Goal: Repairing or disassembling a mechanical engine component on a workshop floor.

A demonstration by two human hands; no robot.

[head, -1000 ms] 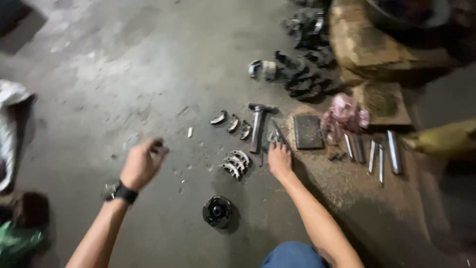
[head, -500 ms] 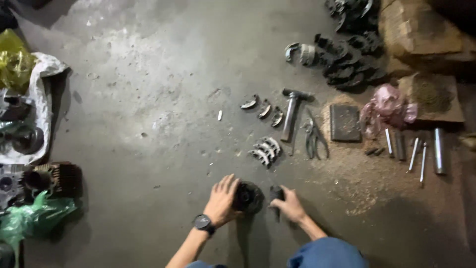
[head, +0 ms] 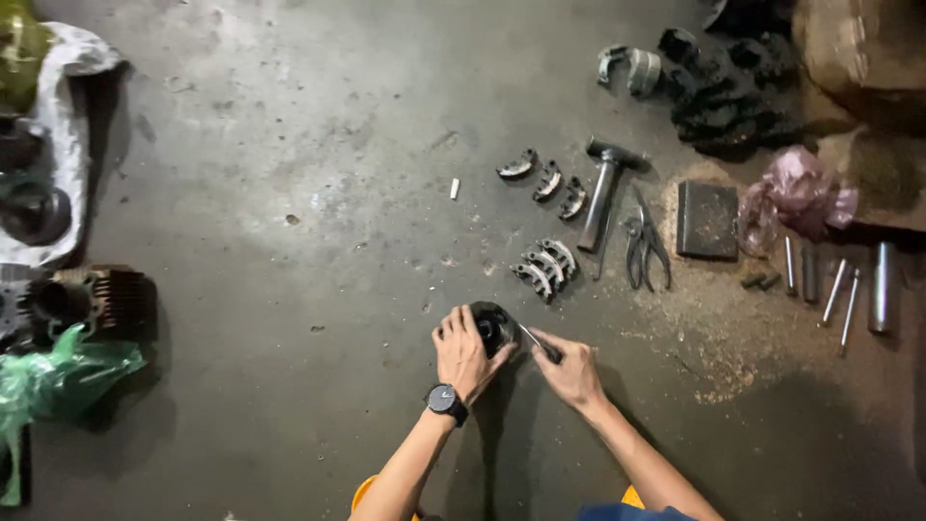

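Observation:
My left hand, with a dark wristwatch on the wrist, grips a round black metal part that rests on the concrete floor. My right hand holds a thin metal tool whose tip points at the round part. Just beyond the hands lie a cluster of curved metal shoes and a row of three more curved shoes.
A hammer, pliers, a dark flat block and several metal rods lie at the right, near a pink rag. Dark parts pile at the top right. An engine cylinder, green bag and white sack sit at the left.
Both hands have come down from the tools to the round black part. My left hand now grips it, and my right hand holds a thin tool against it.

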